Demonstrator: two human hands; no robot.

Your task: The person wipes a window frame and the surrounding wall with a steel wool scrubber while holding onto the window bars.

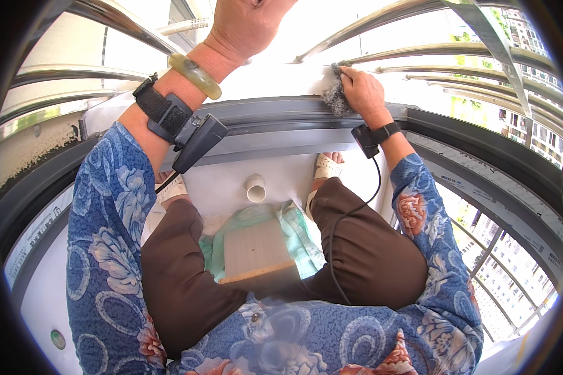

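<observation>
My left hand is raised at the top of the head view, above the dark window frame; its fingers are cut off by the picture's edge, so what it touches is hidden. My right hand grips a grey fluffy cloth, which lies against the white wall and the top edge of the frame. A black device is strapped to my left wrist, another to my right, each with a cable. A jade-like bangle circles my left forearm.
Metal rails run along both sides. Between my sandalled feet, a white pipe stub sticks up. Nearer my body lies a wooden board or stool on green plastic sheeting. Buildings show beyond the bars at right.
</observation>
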